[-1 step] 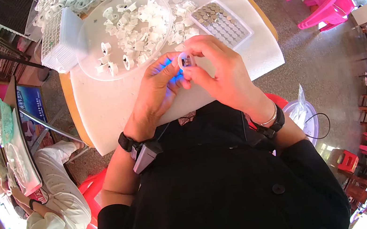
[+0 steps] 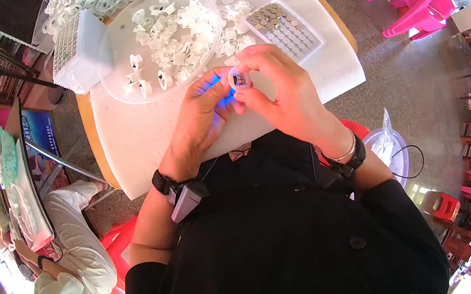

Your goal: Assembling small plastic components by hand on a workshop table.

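Unmoved: both hands [image 2: 252,99] pinching ring [image 2: 239,77]

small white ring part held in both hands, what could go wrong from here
1. The small white ring part is pinched only by fingertips of the left hand and right hand above the table edge; a slip could drop it into the lap or onto the floor.
2. The tray of round metal pieces lies just beyond the right hand; a careless reach might scatter them.
3. Loose white parts beside the clear dish could be brushed off.
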The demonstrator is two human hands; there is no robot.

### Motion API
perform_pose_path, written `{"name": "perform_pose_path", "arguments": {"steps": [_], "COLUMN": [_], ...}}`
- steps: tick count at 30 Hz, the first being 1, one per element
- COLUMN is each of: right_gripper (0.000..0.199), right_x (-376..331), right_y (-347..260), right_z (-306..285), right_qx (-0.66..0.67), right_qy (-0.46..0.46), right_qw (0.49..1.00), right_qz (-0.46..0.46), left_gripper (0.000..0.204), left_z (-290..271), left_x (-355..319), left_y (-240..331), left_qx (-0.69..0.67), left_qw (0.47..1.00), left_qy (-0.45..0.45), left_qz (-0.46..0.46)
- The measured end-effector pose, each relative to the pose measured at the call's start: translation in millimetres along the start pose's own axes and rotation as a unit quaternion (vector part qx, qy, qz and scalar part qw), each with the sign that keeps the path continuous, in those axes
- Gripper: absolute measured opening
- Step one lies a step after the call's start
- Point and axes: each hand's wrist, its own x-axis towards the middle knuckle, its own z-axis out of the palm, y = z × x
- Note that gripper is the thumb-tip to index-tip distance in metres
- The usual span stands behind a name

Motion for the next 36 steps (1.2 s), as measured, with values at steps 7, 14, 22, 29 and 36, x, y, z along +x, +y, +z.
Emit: {"name": "perform_pose_path", "arguments": {"steps": [7, 14, 22, 29, 36], "right_gripper": [0.022, 0.016, 0.012, 0.012, 0.012], "right_x": [2.2, 4.9, 5.3, -4.4, -1.3], "right_y": [3.4, 7.3, 2.2, 7.2, 5.0], "right_z": [0.1, -3.5, -12.9, -8.8, -15.2], "right_qx": [-0.047, -0.03, 0.254, 0.314, 0.299], "right_qy": [-0.036, -0.02, -0.069, 0.026, 0.036], "right_qw": [0.997, 0.998, 0.922, 0.877, 0.885], "right_qz": [-0.046, -0.049, 0.284, 0.362, 0.356], "left_gripper": [0.023, 0.03, 0.036, 0.03, 0.028], "left_z": [3.8, -1.8, -1.3, 9.3, 2.7], "left_x": [2.5, 0.9, -1.6, -3.6, -5.8], "left_y": [-5.3, 2.4, 8.7, -3.4, -2.3], "left_qx": [0.007, -0.008, 0.023, 0.077, 0.046], "left_qw": [1.0, 1.0, 0.993, 0.997, 0.996], "left_qy": [0.014, -0.007, -0.102, -0.007, -0.001], "left_qz": [0.017, -0.011, -0.06, 0.019, 0.077]}}
